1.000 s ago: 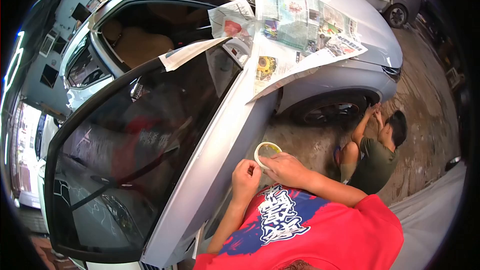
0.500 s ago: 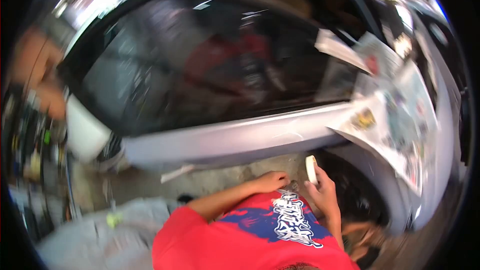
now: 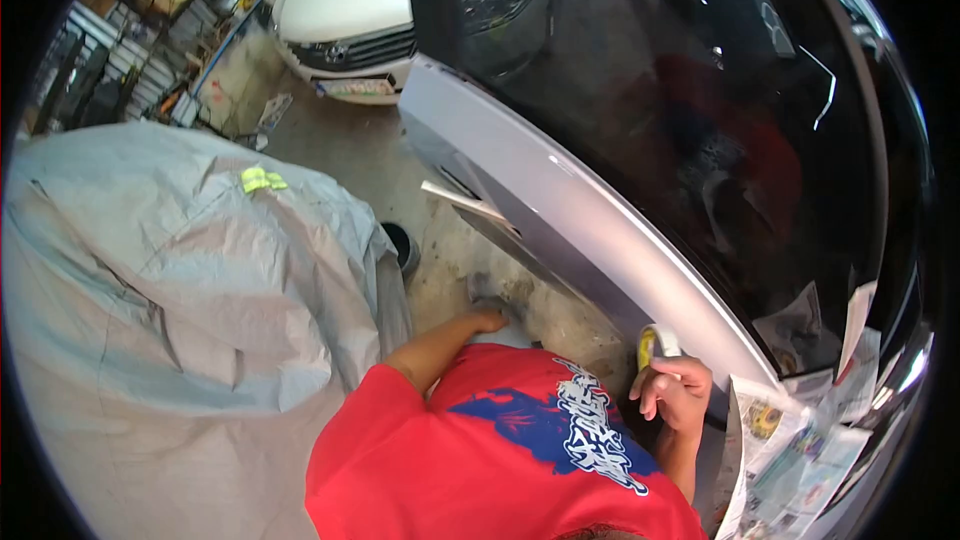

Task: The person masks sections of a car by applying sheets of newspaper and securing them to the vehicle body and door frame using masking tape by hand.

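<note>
A roll of masking tape [image 3: 650, 343], pale outside with a yellow core, is in my right hand [image 3: 675, 395], whose fingers curl around its lower edge. The hand is beside the silver car door [image 3: 590, 210], near its rear end. My left hand [image 3: 490, 320] is low in front of my red shirt, above the floor. It looks curled closed, and whatever it may hold is hidden. Sheets of newspaper [image 3: 790, 450] cover the car body behind the door's dark window [image 3: 680, 120], to the right of my right hand.
A grey cover [image 3: 190, 290] drapes over something large on the left. A white car [image 3: 350, 10] stands ahead. The door handle [image 3: 470, 202] juts out over the concrete floor [image 3: 440, 250]. A black bucket-like container [image 3: 400, 245] is beside the cover.
My view has swung left, bringing the white car and more of the grey cover into sight. My right hand has turned, showing the tape's yellow core. The newspaper now appears lower right.
</note>
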### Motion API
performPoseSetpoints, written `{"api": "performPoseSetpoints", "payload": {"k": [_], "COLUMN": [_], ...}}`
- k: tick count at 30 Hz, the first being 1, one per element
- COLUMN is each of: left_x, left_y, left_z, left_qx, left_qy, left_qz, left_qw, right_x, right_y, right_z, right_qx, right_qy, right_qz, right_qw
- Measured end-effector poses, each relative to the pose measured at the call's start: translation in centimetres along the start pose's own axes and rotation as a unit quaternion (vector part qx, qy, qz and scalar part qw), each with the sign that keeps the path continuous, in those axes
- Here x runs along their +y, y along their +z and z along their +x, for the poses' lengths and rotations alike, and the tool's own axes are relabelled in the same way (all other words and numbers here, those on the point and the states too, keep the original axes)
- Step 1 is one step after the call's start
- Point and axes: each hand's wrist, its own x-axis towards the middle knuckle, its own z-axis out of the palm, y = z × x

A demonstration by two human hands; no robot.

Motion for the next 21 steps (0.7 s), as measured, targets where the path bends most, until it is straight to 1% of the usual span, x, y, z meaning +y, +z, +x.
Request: {"api": "performPoseSetpoints", "payload": {"k": [1,2,3,4,5,6,7,8,9,10,11,12,13,15,16,17,20,21], "left_x": [-1.0,-2.3,-2.3,-3.8,-4.9,-7.2,-9.5,-10.6,-11.4,-12.7,-14.2,-15.7,-16.9,-19.2,-19.7,-20.2,-21.3,-21.4], "left_y": [0.4,0.4,-0.7,-0.5,-0.4,0.7,1.2,-0.5,-2.9,-5.1,-7.1,-9.3,-10.8,-13.2,-14.1,-14.9,-15.8,-16.0], "left_z": [0.8,1.9,1.4,3.7,6.0,10.5,14.1,14.9,13.6,13.6,13.4,13.3,13.2,13.1,12.8,13.0,13.9,14.2], "left_qx": [0.027,0.055,0.022,-0.004,-0.029,-0.061,-0.087,-0.096,-0.102,-0.097,-0.091,-0.082,-0.077,-0.064,-0.061,-0.058,-0.059,-0.063], "left_qy": [-0.013,-0.025,-0.014,0.004,0.032,0.077,0.108,0.112,0.089,0.069,0.051,0.035,0.022,0.002,-0.005,-0.005,0.003,0.009], "left_qz": [-0.011,-0.019,-0.028,-0.026,-0.001,0.033,0.063,0.073,0.069,0.059,0.054,0.049,0.047,0.041,0.040,0.034,0.027,0.029], "left_qw": [0.999,0.998,0.999,1.000,0.999,0.995,0.988,0.986,0.988,0.991,0.993,0.995,0.996,0.997,0.997,0.998,0.998,0.998], "right_x": [-0.5,-0.6,-0.6,-0.9,-1.5,-2.3,-4.1,-6.0,-10.3,-13.1,-14.6,-17.2,-18.9,-19.3,-19.6,-19.4,-17.3,-16.4], "right_y": [0.4,1.4,2.4,3.3,4.1,4.5,4.8,5.1,7.1,8.9,10.7,12.9,16.2,18.3,19.4,19.2,19.8,20.3], "right_z": [1.7,3.3,4.7,6.6,8.4,10.4,12.2,14.1,17.3,20.1,23.2,27.1,30.8,39.1,42.6,47.4,54.2,55.8], "right_qx": [-0.026,-0.003,0.020,0.038,0.057,0.070,0.077,0.089,0.105,0.106,0.120,0.092,0.120,0.168,0.220,0.165,0.095,0.095], "right_qy": [-0.026,-0.039,-0.055,-0.098,-0.146,-0.188,-0.211,-0.235,-0.302,-0.323,-0.339,-0.359,-0.347,-0.376,-0.325,-0.411,-0.361,-0.300], "right_qz": [0.003,-0.018,-0.039,-0.138,-0.237,-0.355,-0.433,-0.506,-0.596,-0.698,-0.681,-0.758,-0.837,-0.803,-0.779,-0.800,-0.884,-0.862], "right_qw": [0.999,0.999,0.998,0.985,0.959,0.913,0.873,0.825,0.737,0.630,0.638,0.536,0.406,0.431,0.489,0.404,0.281,0.396]}}
